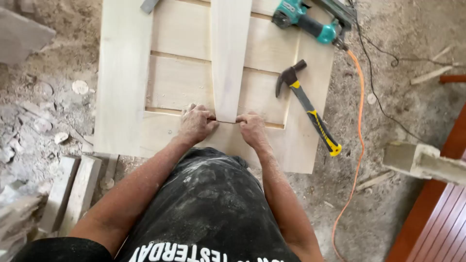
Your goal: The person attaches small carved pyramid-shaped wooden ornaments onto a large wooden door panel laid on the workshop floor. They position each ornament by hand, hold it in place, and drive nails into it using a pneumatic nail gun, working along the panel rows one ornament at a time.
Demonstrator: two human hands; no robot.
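Item: narrow pale plank [228,58], taken as the landmark. It is lying lengthwise down the middle of a pale wooden panel [124,77], running away from me, and its near end is stopping short of the panel's near edge. The face is looking smooth and unfinished, widening slightly toward the near end, and it is crossing several horizontal boards with dark gaps showing between them.

My left hand [195,123] is pressing at the plank's near left corner, fingers curled tight, tips pinching the corner against the panel. My right hand [252,128] is doing likewise at the near right corner, knuckles up, fingers bent in on the edge. Whether the tips are gripping under the plank or only pressing on it, I cannot tell.

Room: bare panel is lying open to the left of the plank, out to the panel's left edge. To the right of the plank, a claw hammer [308,109] with a black and yellow handle is resting on the panel, well apart from my right hand. Beyond it, toward the far right corner, a teal power tool [303,19] is sitting, an orange cord [359,140] trailing from it down over the dusty floor [48,97].
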